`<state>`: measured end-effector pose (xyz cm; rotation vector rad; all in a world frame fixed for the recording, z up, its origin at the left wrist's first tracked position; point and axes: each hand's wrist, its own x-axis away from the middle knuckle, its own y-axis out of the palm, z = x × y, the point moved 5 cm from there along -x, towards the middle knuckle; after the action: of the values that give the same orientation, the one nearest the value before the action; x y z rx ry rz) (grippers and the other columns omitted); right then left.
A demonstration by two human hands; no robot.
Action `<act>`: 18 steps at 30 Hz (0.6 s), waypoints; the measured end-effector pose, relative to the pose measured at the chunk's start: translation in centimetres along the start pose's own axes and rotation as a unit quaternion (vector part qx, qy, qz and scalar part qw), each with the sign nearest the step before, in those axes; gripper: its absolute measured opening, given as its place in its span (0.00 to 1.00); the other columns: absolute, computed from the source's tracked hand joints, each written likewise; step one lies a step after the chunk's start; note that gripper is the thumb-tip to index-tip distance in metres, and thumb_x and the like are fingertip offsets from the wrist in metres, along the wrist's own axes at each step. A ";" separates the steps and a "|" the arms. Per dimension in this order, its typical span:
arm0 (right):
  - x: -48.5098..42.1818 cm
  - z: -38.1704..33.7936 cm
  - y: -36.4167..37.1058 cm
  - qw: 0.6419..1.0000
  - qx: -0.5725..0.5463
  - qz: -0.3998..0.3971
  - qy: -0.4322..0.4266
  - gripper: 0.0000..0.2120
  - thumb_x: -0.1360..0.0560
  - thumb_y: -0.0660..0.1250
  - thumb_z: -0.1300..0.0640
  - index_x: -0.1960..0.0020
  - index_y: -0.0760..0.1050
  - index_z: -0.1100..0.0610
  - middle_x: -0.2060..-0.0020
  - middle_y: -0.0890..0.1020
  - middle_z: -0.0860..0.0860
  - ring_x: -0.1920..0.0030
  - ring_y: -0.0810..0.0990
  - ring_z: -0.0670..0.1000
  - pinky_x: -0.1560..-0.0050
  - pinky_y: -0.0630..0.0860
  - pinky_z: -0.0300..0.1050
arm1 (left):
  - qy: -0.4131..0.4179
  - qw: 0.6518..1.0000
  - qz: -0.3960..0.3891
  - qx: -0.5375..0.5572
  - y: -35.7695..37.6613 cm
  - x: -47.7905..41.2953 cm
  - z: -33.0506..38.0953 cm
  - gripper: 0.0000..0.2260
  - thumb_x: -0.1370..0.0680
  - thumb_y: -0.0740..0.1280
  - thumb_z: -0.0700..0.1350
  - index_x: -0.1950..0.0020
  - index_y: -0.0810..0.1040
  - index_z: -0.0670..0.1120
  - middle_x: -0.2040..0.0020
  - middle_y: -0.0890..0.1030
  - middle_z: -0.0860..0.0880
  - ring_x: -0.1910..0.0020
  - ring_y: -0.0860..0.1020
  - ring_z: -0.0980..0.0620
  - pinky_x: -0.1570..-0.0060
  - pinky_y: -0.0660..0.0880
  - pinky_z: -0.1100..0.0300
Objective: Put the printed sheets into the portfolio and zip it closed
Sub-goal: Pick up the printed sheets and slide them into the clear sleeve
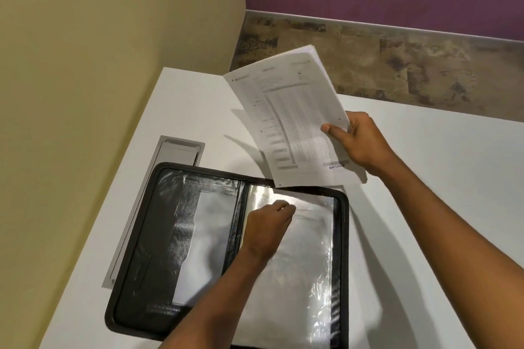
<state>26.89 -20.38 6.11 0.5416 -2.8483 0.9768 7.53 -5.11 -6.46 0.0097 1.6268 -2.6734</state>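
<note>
A black zip portfolio (133, 249) lies open flat on the white table, near its front left. Its right half holds clear plastic sleeves (309, 269); a white sheet sits in the left pocket. My left hand (269, 227) rests on the top of the sleeves, fingers pinched at the upper edge of one sleeve. My right hand (360, 142) holds a stack of printed sheets (292, 119) by its right edge, tilted in the air above the portfolio's far right corner.
A grey cable-tray lid (175, 153) is set into the white table (425, 167) just beyond the portfolio's left half. A beige wall runs along the left. Beyond the table are brown floor tiles and a purple wall.
</note>
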 end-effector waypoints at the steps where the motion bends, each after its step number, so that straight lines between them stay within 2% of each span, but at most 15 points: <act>1: 0.1 0.1 -0.3 1.000 -0.011 -0.001 0.002 0.12 0.19 0.70 0.50 0.38 0.83 0.53 0.48 0.87 0.53 0.51 0.86 0.55 0.46 0.83 0.62 | 0.002 1.000 0.006 0.005 0.0 0.0 0.0 0.02 0.22 0.71 0.43 0.53 0.82 0.50 0.51 0.84 0.54 0.64 0.81 0.49 0.69 0.77 0.50; 5: 0.6 0.6 -0.3 1.000 -0.002 -0.022 -0.004 0.11 0.19 0.70 0.53 0.40 0.83 0.55 0.50 0.87 0.52 0.52 0.87 0.53 0.47 0.84 0.61 | 0.025 0.999 0.034 0.015 0.1 0.0 0.1 0.04 0.23 0.75 0.44 0.52 0.83 0.52 0.50 0.85 0.56 0.65 0.82 0.50 0.72 0.77 0.54; 9: 0.8 1.3 0.6 0.998 0.038 -0.048 -0.006 0.11 0.19 0.69 0.53 0.43 0.83 0.59 0.51 0.87 0.57 0.53 0.86 0.58 0.50 0.83 0.62 | 0.040 0.999 0.037 0.006 0.2 -0.2 0.2 0.03 0.23 0.75 0.44 0.52 0.84 0.52 0.54 0.86 0.55 0.65 0.83 0.50 0.73 0.76 0.55; 18: 0.3 3.4 4.3 0.995 -0.005 -0.101 0.020 0.15 0.19 0.69 0.48 0.38 0.82 0.55 0.47 0.86 0.51 0.51 0.86 0.51 0.49 0.86 0.55 | 0.033 0.999 0.003 0.003 -0.1 -1.3 1.1 0.02 0.21 0.72 0.44 0.51 0.84 0.49 0.51 0.85 0.53 0.63 0.83 0.49 0.72 0.78 0.54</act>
<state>25.20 -19.35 0.98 0.7811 -2.6961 0.9278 8.78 -6.04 -5.82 0.1041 1.6326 -2.7024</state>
